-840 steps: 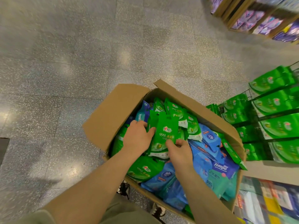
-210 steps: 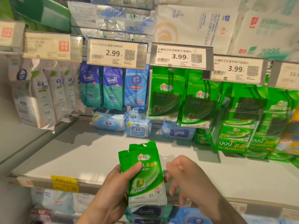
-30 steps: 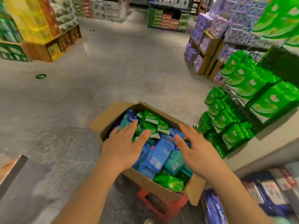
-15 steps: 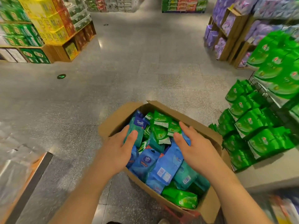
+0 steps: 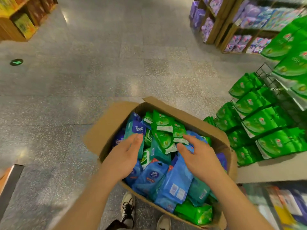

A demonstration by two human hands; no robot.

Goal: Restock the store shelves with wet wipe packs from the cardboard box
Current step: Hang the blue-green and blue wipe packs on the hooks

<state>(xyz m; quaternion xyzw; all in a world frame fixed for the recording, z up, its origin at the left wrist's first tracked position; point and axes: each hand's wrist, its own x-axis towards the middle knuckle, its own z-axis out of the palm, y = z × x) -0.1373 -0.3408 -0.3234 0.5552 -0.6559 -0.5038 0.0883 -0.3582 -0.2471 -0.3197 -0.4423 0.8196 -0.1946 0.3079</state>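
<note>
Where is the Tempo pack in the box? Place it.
In the head view, the Tempo pack stands at the cardboard box's far left, just beyond the left hand, left of the green packs.

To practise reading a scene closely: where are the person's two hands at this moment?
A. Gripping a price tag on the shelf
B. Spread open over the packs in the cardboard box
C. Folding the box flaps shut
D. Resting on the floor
B: the left hand and right hand reach, fingers spread, over the wet wipe packs in the cardboard box.
</note>
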